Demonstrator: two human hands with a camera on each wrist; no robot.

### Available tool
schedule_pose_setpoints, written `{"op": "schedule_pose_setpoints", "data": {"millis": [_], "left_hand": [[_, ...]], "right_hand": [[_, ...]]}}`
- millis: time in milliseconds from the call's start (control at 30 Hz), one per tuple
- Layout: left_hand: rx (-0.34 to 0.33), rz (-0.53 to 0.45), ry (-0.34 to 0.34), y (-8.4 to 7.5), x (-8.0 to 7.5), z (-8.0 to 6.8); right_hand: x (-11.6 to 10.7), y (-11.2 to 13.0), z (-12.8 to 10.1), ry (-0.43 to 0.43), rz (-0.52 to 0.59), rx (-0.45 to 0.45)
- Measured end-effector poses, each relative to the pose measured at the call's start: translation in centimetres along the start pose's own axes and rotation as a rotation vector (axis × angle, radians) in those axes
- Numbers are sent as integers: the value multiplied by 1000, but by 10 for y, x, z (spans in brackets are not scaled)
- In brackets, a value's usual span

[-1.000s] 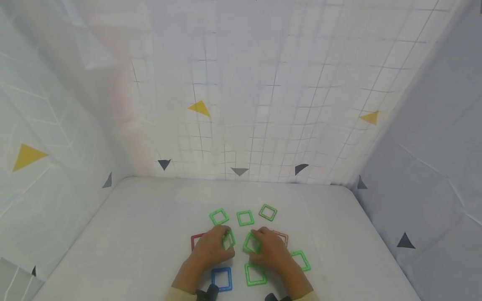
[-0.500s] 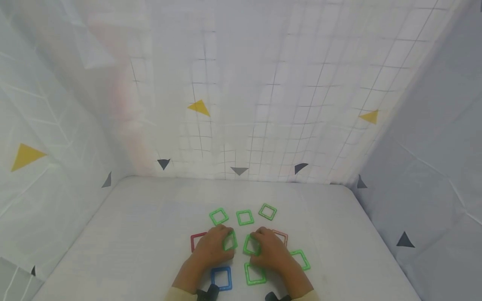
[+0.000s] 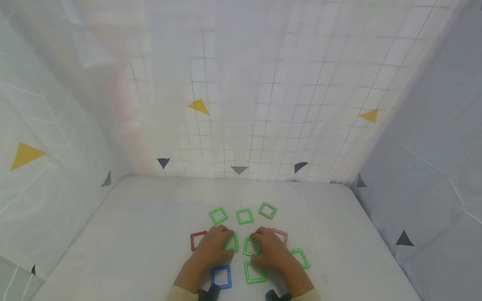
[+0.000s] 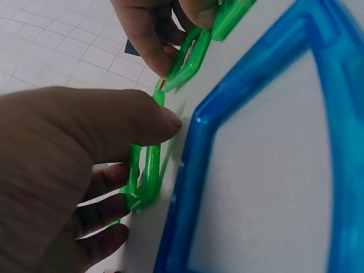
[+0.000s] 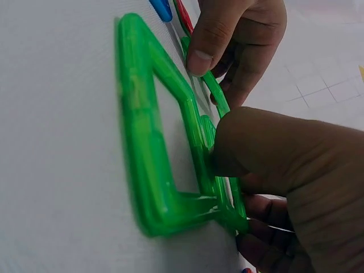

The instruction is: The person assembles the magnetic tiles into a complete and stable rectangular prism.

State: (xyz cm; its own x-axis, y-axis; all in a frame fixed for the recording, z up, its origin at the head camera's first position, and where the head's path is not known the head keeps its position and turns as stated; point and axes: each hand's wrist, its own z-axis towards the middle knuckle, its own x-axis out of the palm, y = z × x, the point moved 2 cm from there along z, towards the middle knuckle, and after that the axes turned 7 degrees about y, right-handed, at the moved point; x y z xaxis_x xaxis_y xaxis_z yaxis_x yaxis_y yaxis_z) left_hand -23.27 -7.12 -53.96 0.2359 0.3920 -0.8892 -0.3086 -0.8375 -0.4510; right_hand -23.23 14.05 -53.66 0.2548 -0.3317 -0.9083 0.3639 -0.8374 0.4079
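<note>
- The left hand has its thumb and curled fingers closed in a pinch around the left held frame, a green square outline.
- The right hand pinches the right held frame, also green and square, its thumb on the near side and its fingers curled behind.
- Both held frames are tilted up, facing each other across a narrow gap over the table, about midway between its left and right edges; whether their lower sides touch the surface cannot be told.
- Just beside the left hand, toward the table's left edge, lies a red frame, partly covered by that hand.
- An orange-red frame lies behind the right hand, toward the table's right edge, partly hidden.
- Nearer the person, a blue frame lies flat by the left forearm, and a near green frame lies flat just this side of the right held frame.
- Beyond the right forearm, toward the table's right edge, rests an outer green frame, part of it covered.
- Three more green squares form a loose row past the hands, short of the table's far edge: a far-left frame, a far-middle frame and a far-right frame.
- Beige sleeves end at both wrists.
- A pale back wall with a faint grid rises behind the table's far edge.
</note>
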Motion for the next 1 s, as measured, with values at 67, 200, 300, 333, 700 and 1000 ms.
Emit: {"op": "schedule_pose_setpoints", "data": {"millis": [67,200,300,333,700,1000], "left_hand": [[-7,6,1,0,0,0],[-29,-15,24,-2,-2,-1],[-35,-25,40,-3,-4,-3],[-31,-25,43,-3,-5,-3],[-83,-53,78,-9,-15,-11],[-83,-69,78,-8,-17,-11]], "right_hand": [[0,0,1,1,8,1],[0,0,1,11,21,12],[2,-2,1,28,28,32],[2,-2,1,34,28,41],[0,-12,-1,59,61,103],[-8,-9,-2,50,84,76]]}}
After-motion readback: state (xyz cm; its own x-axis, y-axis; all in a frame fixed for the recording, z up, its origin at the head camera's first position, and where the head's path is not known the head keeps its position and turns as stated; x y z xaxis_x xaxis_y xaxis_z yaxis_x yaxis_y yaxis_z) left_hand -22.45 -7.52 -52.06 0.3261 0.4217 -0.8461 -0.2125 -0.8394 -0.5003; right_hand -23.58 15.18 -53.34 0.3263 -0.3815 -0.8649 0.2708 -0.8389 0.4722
